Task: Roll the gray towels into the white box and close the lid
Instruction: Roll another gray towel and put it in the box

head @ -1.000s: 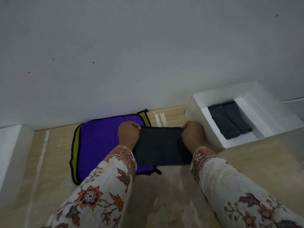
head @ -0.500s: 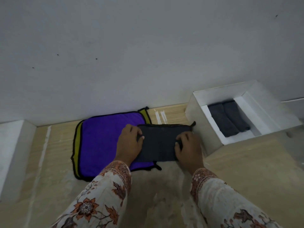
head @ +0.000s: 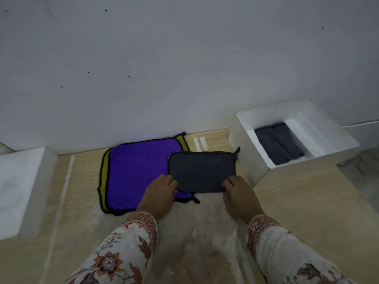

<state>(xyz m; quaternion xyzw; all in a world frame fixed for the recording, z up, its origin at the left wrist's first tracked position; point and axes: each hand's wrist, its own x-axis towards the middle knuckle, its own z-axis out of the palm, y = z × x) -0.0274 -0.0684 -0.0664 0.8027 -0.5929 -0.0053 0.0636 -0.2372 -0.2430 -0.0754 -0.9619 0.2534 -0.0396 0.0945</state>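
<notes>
A folded gray towel (head: 202,171) lies flat, partly over a purple towel (head: 139,173) with yellow and black edging. My left hand (head: 161,193) pinches the gray towel's near left corner. At its near right corner, my right hand (head: 239,191) grips the edge with curled fingers. The open white box (head: 246,152) stands to the right, close to the towel. Two rolled gray towels (head: 279,143) lie side by side inside it.
A white lid-like block (head: 22,187) sits at the left on the wooden surface (head: 307,201). A gray wall (head: 184,68) rises right behind the towels and the box.
Both hands slid from the towel's far edge to its near corners. The gray towel now lies flat, folded, a little farther right.
</notes>
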